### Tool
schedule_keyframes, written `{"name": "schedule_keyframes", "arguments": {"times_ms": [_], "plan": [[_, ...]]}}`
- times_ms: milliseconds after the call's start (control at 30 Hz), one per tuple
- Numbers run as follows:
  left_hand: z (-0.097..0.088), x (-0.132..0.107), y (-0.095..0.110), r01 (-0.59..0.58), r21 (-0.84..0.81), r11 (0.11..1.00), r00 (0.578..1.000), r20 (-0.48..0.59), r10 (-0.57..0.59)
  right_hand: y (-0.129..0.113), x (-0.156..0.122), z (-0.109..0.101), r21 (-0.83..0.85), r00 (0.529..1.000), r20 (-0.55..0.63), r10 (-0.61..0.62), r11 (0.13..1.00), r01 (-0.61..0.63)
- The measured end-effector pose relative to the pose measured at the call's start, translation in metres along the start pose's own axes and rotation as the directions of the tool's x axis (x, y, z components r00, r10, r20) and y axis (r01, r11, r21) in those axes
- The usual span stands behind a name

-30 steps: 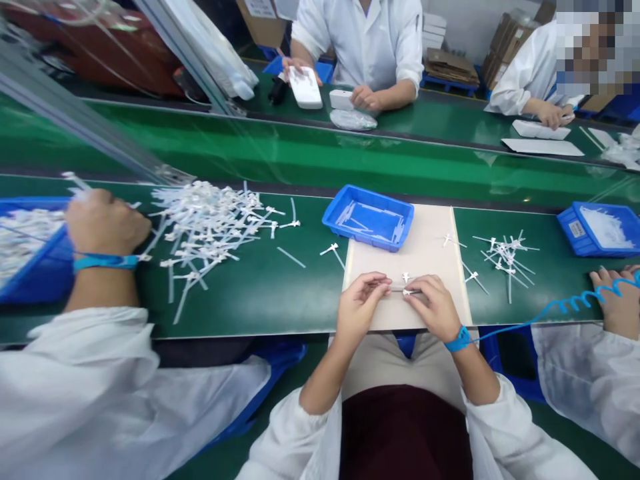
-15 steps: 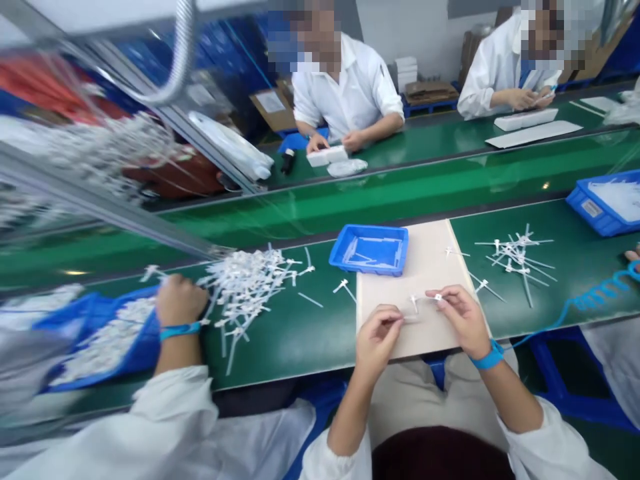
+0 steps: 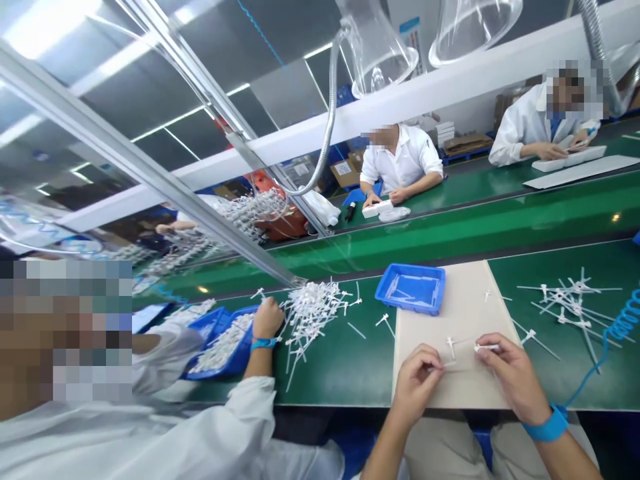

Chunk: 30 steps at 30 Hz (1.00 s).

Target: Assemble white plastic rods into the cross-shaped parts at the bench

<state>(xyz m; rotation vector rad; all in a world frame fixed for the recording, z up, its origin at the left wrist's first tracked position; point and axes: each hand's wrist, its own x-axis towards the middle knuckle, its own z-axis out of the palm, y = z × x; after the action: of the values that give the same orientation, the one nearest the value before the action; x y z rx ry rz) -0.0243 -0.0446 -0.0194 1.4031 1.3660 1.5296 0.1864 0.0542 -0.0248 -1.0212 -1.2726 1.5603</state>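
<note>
View swung upward, left hand (image 3: 415,380) pinching clear tubing (image 3: 457,357), right hand (image 3: 515,375) pinching white connector (image 3: 486,347), above pale board (image 3: 465,307)

I sit in a big work room. Over me is a gray ceiling (image 3: 285,93) with long white lights (image 3: 237,89). A white beam (image 3: 310,137) runs across it. Clear plastic domes (image 3: 473,27) hang there on bendy metal hoses (image 3: 327,127). Far off, brown cardboard boxes (image 3: 507,107) stand by a white wall (image 3: 450,100), and flat cardboard sits on a blue pallet (image 3: 465,158).
</note>
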Motion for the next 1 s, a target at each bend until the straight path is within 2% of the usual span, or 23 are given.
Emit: {"name": "schedule_keyframes", "arguments": {"times_ms": [133, 233, 400, 533, 767, 900, 1000], "plan": [[-0.003, 0.0, 0.005, -0.007, 0.034, 0.999, 0.994, 0.106, 0.003, -0.012, 0.002, 0.005, -0.125, 0.987, 0.162, 0.011, 0.992, 0.01], [-0.004, 0.0, 0.008, 0.005, 0.046, 0.999, 0.994, 0.113, -0.01, -0.017, 0.001, 0.01, -0.156, 0.967, 0.254, 0.002, 0.987, 0.039], [-0.001, 0.001, 0.008, 0.029, 0.049, 0.998, 0.991, 0.128, -0.035, -0.012, -0.002, 0.016, -0.173, 0.92, 0.391, -0.013, 0.981, 0.087], [0.003, 0.003, -0.001, 0.009, 0.084, 0.996, 0.992, 0.122, -0.02, -0.007, -0.001, 0.018, -0.179, 0.913, 0.408, -0.014, 0.979, 0.095], [0.007, 0.003, -0.015, -0.095, 0.156, 0.983, 0.986, 0.147, 0.072, -0.007, 0.001, 0.02, -0.179, 0.911, 0.412, -0.005, 0.98, 0.087], [0.006, 0.001, -0.015, -0.056, 0.181, 0.982, 0.989, 0.148, 0.029, -0.007, 0.002, 0.021, -0.164, 0.908, 0.419, 0.002, 0.984, 0.074], [0.005, 0.001, -0.014, -0.016, 0.191, 0.982, 0.99, 0.138, -0.011, -0.006, 0.002, 0.02, -0.143, 0.926, 0.376, 0.017, 0.989, 0.039]]}}
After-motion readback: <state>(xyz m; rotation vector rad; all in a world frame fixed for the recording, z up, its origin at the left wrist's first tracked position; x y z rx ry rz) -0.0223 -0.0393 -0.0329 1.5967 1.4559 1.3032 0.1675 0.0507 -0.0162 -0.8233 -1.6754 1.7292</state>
